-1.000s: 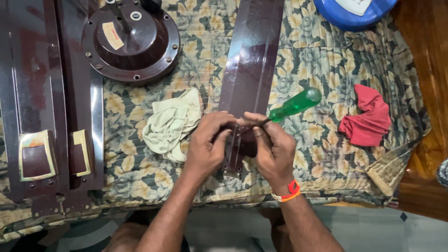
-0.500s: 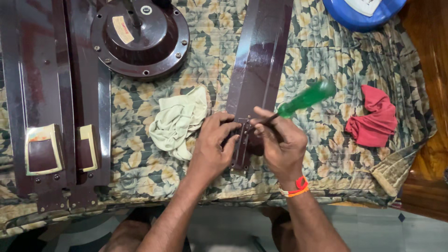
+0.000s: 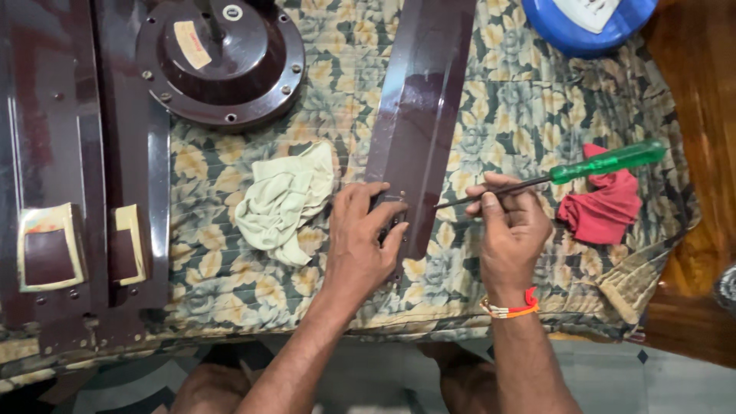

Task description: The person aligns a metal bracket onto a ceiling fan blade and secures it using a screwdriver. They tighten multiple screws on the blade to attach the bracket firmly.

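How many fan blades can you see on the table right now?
3: one blade under the left hand, two side by side at the table's left edge. More may lie out of view.

Rag (image 3: 285, 205) left of fan blade (image 3: 422, 115), motor housing (image 3: 221, 57) behind, probably 2 blades (image 3: 84, 153) far left.
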